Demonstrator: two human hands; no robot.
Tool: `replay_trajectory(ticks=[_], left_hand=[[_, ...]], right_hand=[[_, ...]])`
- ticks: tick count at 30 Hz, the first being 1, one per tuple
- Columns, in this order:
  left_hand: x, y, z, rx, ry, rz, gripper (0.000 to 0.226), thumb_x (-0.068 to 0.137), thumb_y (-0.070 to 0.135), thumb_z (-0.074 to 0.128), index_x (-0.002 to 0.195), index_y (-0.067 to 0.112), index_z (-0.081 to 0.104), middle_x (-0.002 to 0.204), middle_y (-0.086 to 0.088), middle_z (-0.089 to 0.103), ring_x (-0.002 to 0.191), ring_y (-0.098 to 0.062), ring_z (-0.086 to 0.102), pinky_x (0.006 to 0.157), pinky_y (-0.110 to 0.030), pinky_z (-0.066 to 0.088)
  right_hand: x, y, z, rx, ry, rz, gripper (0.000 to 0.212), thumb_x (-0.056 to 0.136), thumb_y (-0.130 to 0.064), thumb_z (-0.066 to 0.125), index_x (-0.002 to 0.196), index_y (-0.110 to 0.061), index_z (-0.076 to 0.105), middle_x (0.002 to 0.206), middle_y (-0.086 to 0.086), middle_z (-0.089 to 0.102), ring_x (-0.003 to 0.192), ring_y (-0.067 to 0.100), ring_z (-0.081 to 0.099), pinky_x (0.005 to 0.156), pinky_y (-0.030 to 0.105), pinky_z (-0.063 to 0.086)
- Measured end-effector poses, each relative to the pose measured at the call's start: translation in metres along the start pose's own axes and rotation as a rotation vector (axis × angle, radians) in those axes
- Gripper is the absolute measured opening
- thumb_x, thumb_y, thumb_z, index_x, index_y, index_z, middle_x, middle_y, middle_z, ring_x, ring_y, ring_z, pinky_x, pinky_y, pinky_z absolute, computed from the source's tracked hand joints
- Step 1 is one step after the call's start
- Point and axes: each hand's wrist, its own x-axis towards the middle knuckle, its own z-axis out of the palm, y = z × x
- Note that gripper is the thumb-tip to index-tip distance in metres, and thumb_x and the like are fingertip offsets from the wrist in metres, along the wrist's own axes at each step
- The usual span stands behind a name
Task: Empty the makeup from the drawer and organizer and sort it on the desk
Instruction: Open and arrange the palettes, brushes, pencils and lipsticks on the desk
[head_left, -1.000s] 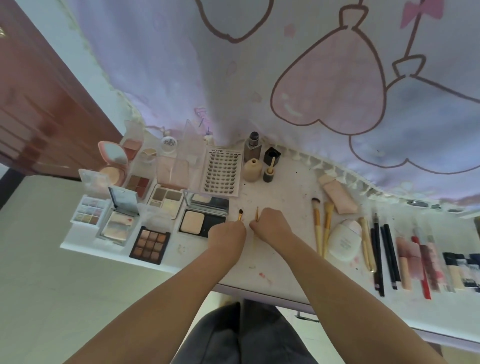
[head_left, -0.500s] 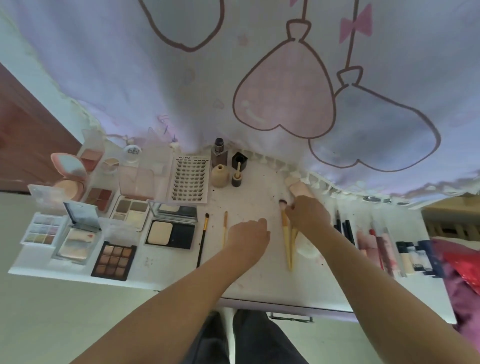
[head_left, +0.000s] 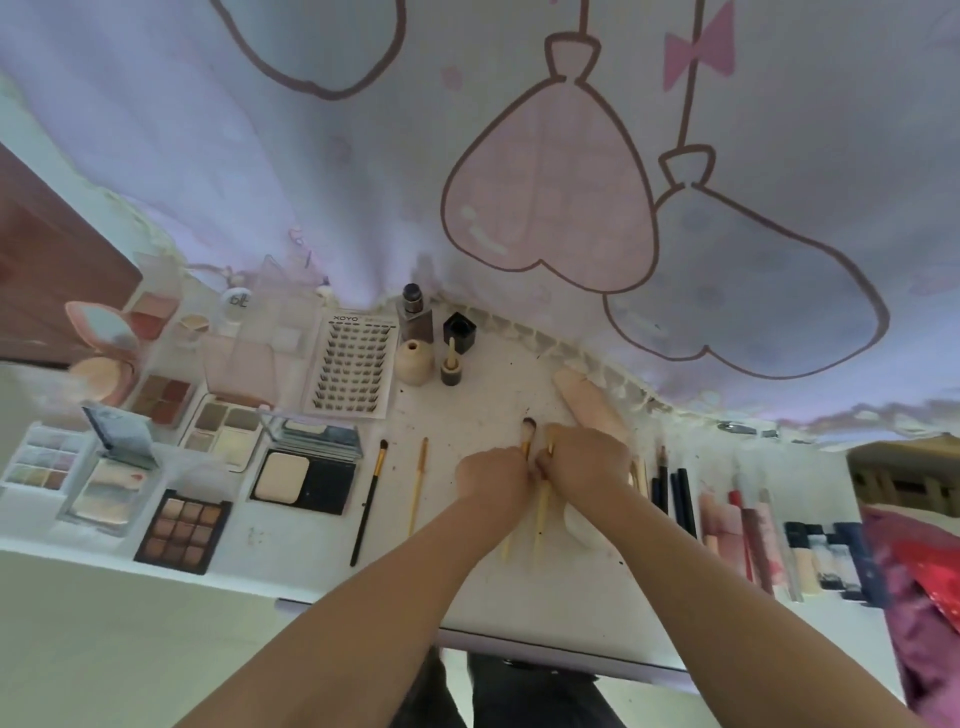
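Fingers on both hands are curled in tight, and it looks like the left hand and the right hand are each pinching one of the two bamboo-handled brushes mid-desk, though the knuckles hide the exact grip so I can't swear who has which. Only a dark bristle tip pokes out above the hands and the pale handles stick out below, lying on the white desk. So we're deep in the sorting stage: palettes grouped on the left, lash tray behind, pencils and lip stuff off to the right. My guess is these two get shuffled left to line up beside the black brush and the thin gold brush, which sit parallel already. That'd want a small sideways move, keeping the handles parallel and not bumping the white tube just beside them. Compared with half a second ago, the left hand has come over from resting alone near the gold brush to meet the right at the bamboo pair, and the two thin brushes haven't budged.
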Motion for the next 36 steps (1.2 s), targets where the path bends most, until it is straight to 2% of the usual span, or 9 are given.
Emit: replay_trajectory(ticks=[4, 8, 13, 16, 20, 24, 30, 33, 36], left_hand=[[-0.018, -0.041, 0.001, 0.054, 0.011, -0.032, 0.025, 0.099, 0.026, 0.035, 0.1, 0.013, 0.057, 0.095, -0.004, 0.066, 0.082, -0.022, 0.062, 0.06, -0.029, 0.036], [-0.039, -0.079, 0.007, 0.088, 0.065, -0.05, 0.027, 0.098, 0.028, 0.036, 0.104, 0.013, 0.057, 0.096, -0.005, 0.066, 0.084, -0.022, 0.063, 0.061, -0.028, 0.038], [-0.053, -0.101, 0.008, 0.166, 0.105, -0.043, 0.028, 0.099, 0.028, 0.035, 0.112, 0.015, 0.056, 0.095, -0.004, 0.067, 0.084, -0.022, 0.064, 0.06, -0.028, 0.038], [-0.053, -0.105, 0.009, 0.174, 0.096, -0.06, 0.028, 0.099, 0.027, 0.036, 0.111, 0.014, 0.057, 0.092, -0.003, 0.067, 0.08, -0.021, 0.063, 0.057, -0.028, 0.036], [-0.052, -0.098, 0.001, 0.121, 0.14, -0.038, 0.037, 0.099, 0.04, 0.036, 0.124, 0.016, 0.047, 0.098, -0.003, 0.065, 0.086, -0.021, 0.063, 0.06, -0.029, 0.039], [-0.04, -0.061, -0.018, 0.077, 0.206, 0.105, 0.033, 0.099, 0.039, 0.033, 0.118, 0.014, 0.042, 0.108, -0.005, 0.061, 0.095, -0.024, 0.06, 0.068, -0.032, 0.041], [0.009, 0.012, -0.032, -0.232, 0.045, 0.117, 0.025, 0.098, 0.026, 0.035, 0.115, 0.013, 0.047, 0.111, -0.006, 0.057, 0.094, -0.024, 0.056, 0.068, -0.032, 0.039], [0.034, 0.029, -0.026, -0.443, -0.041, 0.052, 0.03, 0.098, 0.021, 0.035, 0.122, 0.009, 0.048, 0.118, -0.011, 0.057, 0.101, -0.026, 0.056, 0.076, -0.034, 0.044], [0.043, 0.039, -0.028, -0.655, 0.014, -0.009, 0.03, 0.097, 0.017, 0.04, 0.122, 0.005, 0.052, 0.119, -0.014, 0.059, 0.108, -0.029, 0.056, 0.088, -0.033, 0.044]], right_hand=[[-0.002, -0.028, 0.002, 0.025, 0.03, -0.09, 0.021, 0.093, -0.036, 0.041, 0.095, -0.019, 0.053, 0.088, 0.002, 0.06, 0.073, 0.019, 0.049, 0.052, 0.026, 0.031], [-0.009, -0.065, 0.013, 0.055, -0.025, -0.118, 0.015, 0.092, -0.036, 0.041, 0.086, -0.022, 0.044, 0.083, 0.001, 0.053, 0.074, 0.02, 0.049, 0.052, 0.027, 0.03], [-0.018, -0.09, 0.025, 0.066, -0.005, -0.135, 0.023, 0.094, -0.035, 0.039, 0.103, -0.02, 0.054, 0.096, 0.004, 0.063, 0.077, 0.022, 0.053, 0.059, 0.028, 0.035], [-0.022, -0.091, 0.026, 0.033, 0.013, -0.158, 0.031, 0.097, -0.039, 0.035, 0.111, -0.018, 0.054, 0.09, 0.003, 0.061, 0.076, 0.022, 0.054, 0.059, 0.028, 0.037], [-0.019, -0.07, 0.014, 0.082, 0.045, -0.095, 0.048, 0.097, -0.05, 0.028, 0.091, -0.015, 0.06, 0.073, 0.0, 0.053, 0.07, 0.02, 0.052, 0.057, 0.027, 0.037], [-0.002, -0.015, -0.009, 0.118, 0.165, -0.007, 0.037, 0.098, -0.042, 0.034, 0.108, -0.014, 0.056, 0.104, 0.006, 0.061, 0.09, 0.024, 0.059, 0.069, 0.031, 0.044], [0.026, 0.036, -0.015, 0.107, 0.092, 0.117, 0.048, 0.096, -0.039, 0.044, 0.134, -0.011, 0.034, 0.133, 0.012, 0.043, 0.122, 0.03, 0.044, 0.085, 0.039, 0.046], [0.034, 0.039, -0.014, 0.204, 0.08, 0.136, 0.054, 0.095, -0.033, 0.047, 0.138, -0.007, 0.027, 0.136, 0.013, 0.041, 0.119, 0.031, 0.049, 0.082, 0.038, 0.046], [0.042, 0.036, -0.015, 0.317, 0.027, 0.125, 0.045, 0.096, -0.023, 0.043, 0.134, -0.001, 0.032, 0.131, 0.017, 0.044, 0.111, 0.033, 0.055, 0.081, 0.036, 0.045]])
